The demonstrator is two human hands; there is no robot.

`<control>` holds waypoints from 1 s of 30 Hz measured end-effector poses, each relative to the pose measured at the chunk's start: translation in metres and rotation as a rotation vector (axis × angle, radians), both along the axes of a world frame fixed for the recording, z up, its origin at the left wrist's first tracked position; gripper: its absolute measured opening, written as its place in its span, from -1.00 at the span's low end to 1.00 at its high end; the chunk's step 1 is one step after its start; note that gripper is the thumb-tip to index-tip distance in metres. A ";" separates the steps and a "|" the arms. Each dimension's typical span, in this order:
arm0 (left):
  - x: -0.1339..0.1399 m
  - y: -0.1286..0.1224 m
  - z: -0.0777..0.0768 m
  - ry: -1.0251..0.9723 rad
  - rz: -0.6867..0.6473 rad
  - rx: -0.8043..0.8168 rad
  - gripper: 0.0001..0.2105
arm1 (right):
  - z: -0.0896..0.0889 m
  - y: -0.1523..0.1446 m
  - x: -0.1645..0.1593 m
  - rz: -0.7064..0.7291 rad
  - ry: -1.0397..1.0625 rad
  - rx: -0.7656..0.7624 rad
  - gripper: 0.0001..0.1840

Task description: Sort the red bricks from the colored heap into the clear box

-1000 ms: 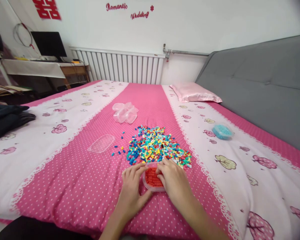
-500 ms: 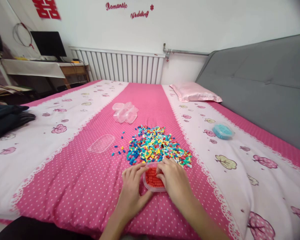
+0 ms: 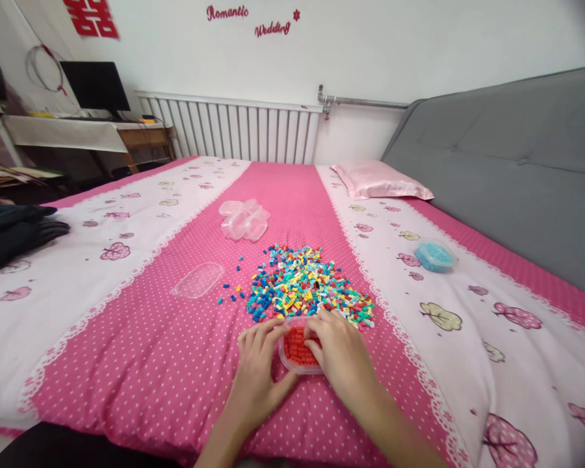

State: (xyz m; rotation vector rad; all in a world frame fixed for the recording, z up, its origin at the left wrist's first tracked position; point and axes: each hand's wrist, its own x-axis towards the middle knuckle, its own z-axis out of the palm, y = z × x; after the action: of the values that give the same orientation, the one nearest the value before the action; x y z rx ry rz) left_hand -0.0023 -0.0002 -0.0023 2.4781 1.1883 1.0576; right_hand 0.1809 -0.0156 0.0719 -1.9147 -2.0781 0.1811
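A small clear plastic container (image 3: pixel 299 370) holds red toy bricks (image 3: pixel 297 346) laid close together and stands on the pink bedspread. My left hand (image 3: pixel 260 361) grips its left side, fingers at the far rim and thumb by the near edge. Over the container's right part, my right hand (image 3: pixel 338 348) is bent with thumb and fingers close together at the red bricks. Its fingertips are partly hidden, so anything pinched there does not show. Just beyond the container spreads a pile of small mixed-colour toy bricks (image 3: pixel 302 283).
A clear lid (image 3: pixel 198 281) lies left of the pile, with several loose bricks between. Stacked clear containers (image 3: pixel 244 220) are farther back. A container of light blue pieces (image 3: pixel 435 257) sits at right. A pink pillow (image 3: pixel 380 179) rests near the grey headboard (image 3: pixel 507 149).
My right thumb and fingers have shifted very slightly over the red bricks. My left hand and the container stay in place.
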 end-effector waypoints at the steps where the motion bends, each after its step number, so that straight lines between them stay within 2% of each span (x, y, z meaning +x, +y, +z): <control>1: 0.000 0.000 0.000 -0.001 0.001 0.004 -0.48 | 0.001 0.000 -0.001 -0.001 -0.006 -0.008 -0.81; 8: 0.000 0.000 -0.001 0.009 -0.003 -0.012 -0.47 | 0.001 0.000 -0.004 -0.016 -0.032 -0.023 -0.84; 19: 0.000 -0.001 -0.001 0.008 -0.003 -0.021 -0.47 | 0.000 0.003 -0.002 0.016 0.056 0.003 -0.88; 30: 0.000 -0.002 0.001 -0.011 0.004 0.000 -0.47 | -0.002 0.003 -0.006 0.016 0.045 -0.015 -0.84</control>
State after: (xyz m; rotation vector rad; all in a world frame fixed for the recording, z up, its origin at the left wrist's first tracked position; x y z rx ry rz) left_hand -0.0018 -0.0023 -0.0009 2.4677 1.1910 1.0716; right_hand 0.1745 -0.0123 0.0699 -1.8859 -2.0690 0.2422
